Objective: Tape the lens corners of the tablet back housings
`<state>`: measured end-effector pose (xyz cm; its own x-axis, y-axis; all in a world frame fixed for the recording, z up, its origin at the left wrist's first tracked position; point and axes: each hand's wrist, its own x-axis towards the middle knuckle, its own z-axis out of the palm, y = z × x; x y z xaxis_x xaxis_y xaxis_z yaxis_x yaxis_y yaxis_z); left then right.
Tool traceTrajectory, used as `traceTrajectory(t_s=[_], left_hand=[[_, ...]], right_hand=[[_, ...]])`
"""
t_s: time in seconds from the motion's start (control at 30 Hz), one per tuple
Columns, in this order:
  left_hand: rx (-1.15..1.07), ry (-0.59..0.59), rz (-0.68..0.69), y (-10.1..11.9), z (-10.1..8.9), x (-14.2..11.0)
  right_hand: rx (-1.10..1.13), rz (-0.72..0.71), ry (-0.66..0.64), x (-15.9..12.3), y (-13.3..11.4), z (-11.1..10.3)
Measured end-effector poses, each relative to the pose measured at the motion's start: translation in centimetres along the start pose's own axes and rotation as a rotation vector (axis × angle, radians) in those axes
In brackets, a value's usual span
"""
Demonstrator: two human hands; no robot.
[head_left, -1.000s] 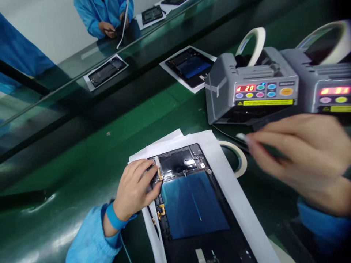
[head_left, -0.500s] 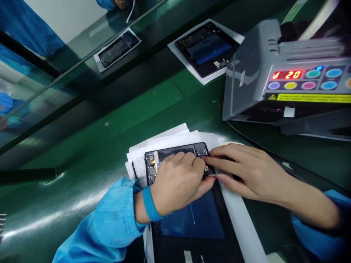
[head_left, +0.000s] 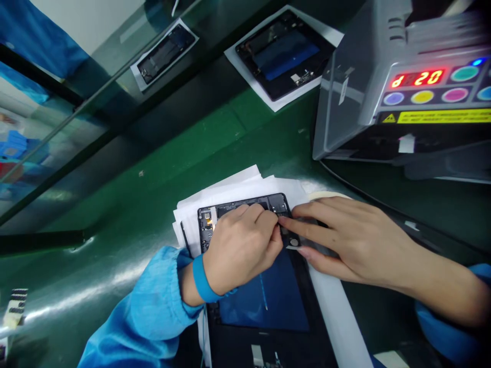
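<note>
An opened tablet (head_left: 268, 329) with bare inner parts and a blue sheet lies on white paper sheets (head_left: 337, 306) before me. My left hand (head_left: 241, 237), with a blue wristband (head_left: 205, 278), reaches over its far end. Those fingers are curled together in a pinch near the far right corner; whatever is between them is hidden. My right hand (head_left: 337, 235) comes in from the right, fingers stretched out and thumb apart. Its index fingertip meets the left fingers, and its thumb is beside a small pale strip (head_left: 293, 248) at the tablet's edge.
A grey machine (head_left: 356, 92) with a lit red display stands at the right, its cable on the green bench (head_left: 153, 199). Farther back, another opened tablet (head_left: 286, 56) lies on paper. A smaller opened device (head_left: 166, 53) lies by the glass panel at the upper left.
My left fingers have curled in and drawn away from the right thumb, uncovering a round part at the tablet's corner. The whole view has shifted slightly.
</note>
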<state>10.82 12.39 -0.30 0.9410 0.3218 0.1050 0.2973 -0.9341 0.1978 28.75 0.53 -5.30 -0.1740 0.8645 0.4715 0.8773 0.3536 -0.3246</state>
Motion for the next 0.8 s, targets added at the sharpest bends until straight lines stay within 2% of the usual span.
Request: traceTrajectory(t_s=[0.33, 0.47, 0.63, 0.8], left_hand=[[-0.088, -0.051, 0.060, -0.9, -0.2, -0.6], [-0.092, -0.034, 0.085, -1.0, -0.2, -0.7], [-0.100, -0.059, 0.147, -1.4, 0.0, -0.7], [-0.156, -0.014, 0.211, -1.8, 0.3, -0.6]], right_hand=[[-0.165, -0.069, -0.045, 0.1, -1.3, -0.2], [-0.082, -0.081, -0.013, 0.0, -0.9, -0.1], [0.073, -0.005, -0.028, -0.1, -0.3, -0.1], [0.114, -0.004, -0.032, -0.1, 0.0, -0.2]])
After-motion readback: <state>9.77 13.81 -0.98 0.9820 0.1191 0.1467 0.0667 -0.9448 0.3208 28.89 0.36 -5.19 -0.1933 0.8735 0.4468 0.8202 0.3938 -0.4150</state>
